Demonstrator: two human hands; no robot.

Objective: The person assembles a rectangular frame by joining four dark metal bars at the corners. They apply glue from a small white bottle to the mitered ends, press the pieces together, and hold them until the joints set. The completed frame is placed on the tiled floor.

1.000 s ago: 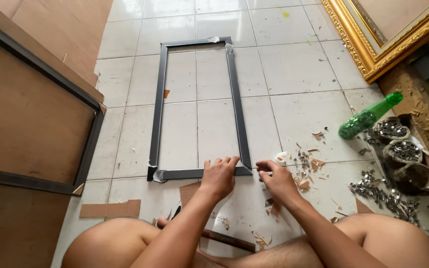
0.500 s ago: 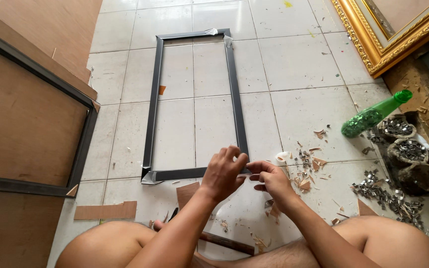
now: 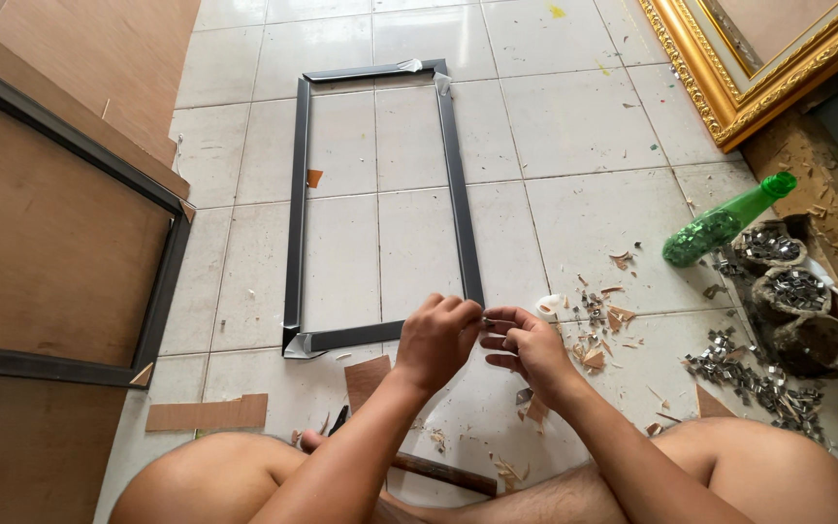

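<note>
From the head view, your left hand (image 3: pixel 435 340) is curled into a loose fist at the near right corner of the dark frame (image 3: pixel 295 233) lying flat on the tiled floor (image 3: pixel 574 126). Your right hand (image 3: pixel 526 344) meets it, fingers pinched narrow on something small; I cannot tell what. Metal clips (image 3: pixel 739 359) lie scattered right, beside a green bottle (image 3: pixel 720 225).
</note>
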